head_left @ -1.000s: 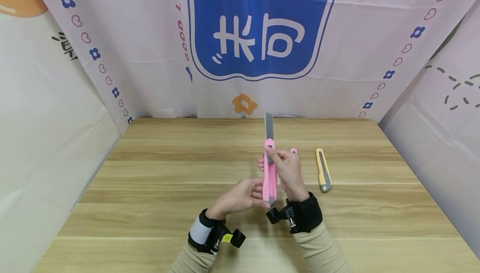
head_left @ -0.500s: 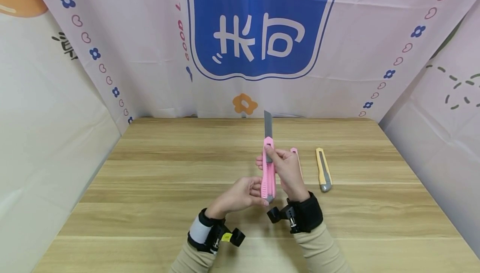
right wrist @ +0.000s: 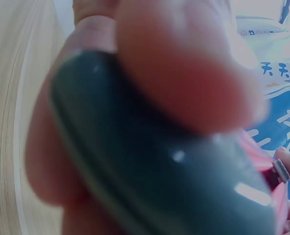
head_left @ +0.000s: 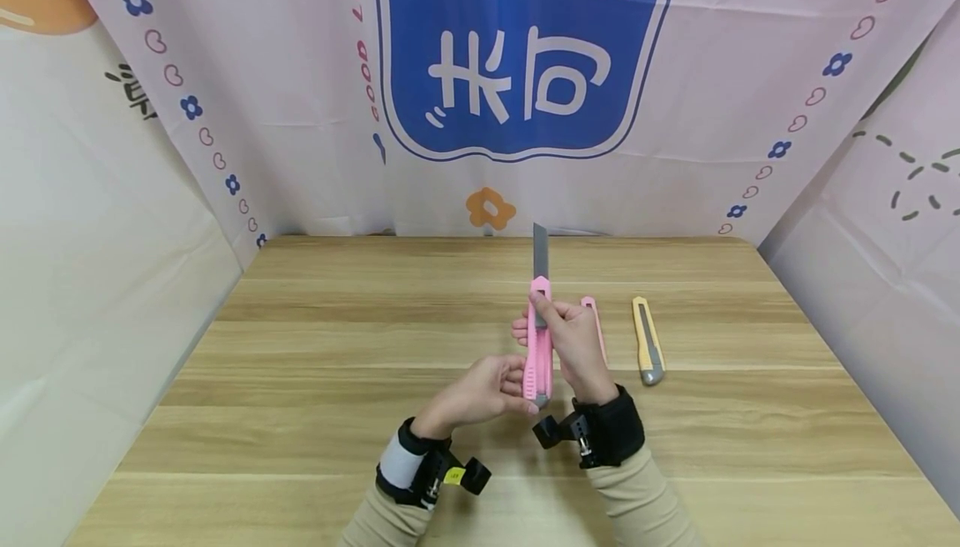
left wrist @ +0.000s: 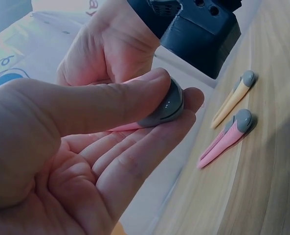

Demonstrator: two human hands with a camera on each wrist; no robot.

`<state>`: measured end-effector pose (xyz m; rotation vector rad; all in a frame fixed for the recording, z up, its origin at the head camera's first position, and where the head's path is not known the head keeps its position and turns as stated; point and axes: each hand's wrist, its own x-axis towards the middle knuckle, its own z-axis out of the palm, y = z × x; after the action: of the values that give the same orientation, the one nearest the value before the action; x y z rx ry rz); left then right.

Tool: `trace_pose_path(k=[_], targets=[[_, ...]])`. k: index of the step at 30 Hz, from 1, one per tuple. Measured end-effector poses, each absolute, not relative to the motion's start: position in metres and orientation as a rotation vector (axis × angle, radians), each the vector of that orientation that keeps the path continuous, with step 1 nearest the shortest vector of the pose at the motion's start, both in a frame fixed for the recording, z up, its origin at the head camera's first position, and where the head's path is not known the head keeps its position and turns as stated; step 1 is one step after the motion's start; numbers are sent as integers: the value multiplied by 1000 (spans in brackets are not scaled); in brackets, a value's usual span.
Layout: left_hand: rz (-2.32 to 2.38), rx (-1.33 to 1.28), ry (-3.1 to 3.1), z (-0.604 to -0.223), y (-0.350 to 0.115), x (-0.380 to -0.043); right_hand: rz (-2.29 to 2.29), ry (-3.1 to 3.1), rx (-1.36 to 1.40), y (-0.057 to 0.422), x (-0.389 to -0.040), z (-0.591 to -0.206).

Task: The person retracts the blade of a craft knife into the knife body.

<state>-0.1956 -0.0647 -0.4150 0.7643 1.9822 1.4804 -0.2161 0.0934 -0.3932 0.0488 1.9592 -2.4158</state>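
Observation:
Both hands hold a pink utility knife (head_left: 538, 363) above the table, its long grey blade (head_left: 541, 252) extended and pointing away from me. My right hand (head_left: 576, 345) grips the upper body, thumb on the grey slider. At the lower end, my left hand (head_left: 483, 390) pinches the grey end cap (left wrist: 170, 105) between thumb and fingers. In the right wrist view that cap (right wrist: 159, 156) looms large and blurred. A second pink utility knife (left wrist: 228, 137) lies on the table, partly behind my right hand in the head view. Right of it lies a yellow utility knife (head_left: 648, 342).
The wood-grain table (head_left: 315, 414) runs back to a printed cloth (head_left: 315, 172) hanging along its far edge. Pale cloth also hangs at the left and right sides. Each wrist wears a black strap (head_left: 611, 429) with a small camera.
The held knife shifts slightly left and up, then back right, between the earlier frames and now. Its blade stays extended. Both hands keep their hold, and the two knives on the table stay put.

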Motion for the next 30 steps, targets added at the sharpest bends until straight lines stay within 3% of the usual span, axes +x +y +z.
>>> trace_pose_path(k=[19,30], targets=[[1492,750,1957,-414,-65,-196,-2376,1958,-59,96,-215,-393],[1494,743,1983,-414,-65,-196,-2342,1951,81,94,-215,-392]])
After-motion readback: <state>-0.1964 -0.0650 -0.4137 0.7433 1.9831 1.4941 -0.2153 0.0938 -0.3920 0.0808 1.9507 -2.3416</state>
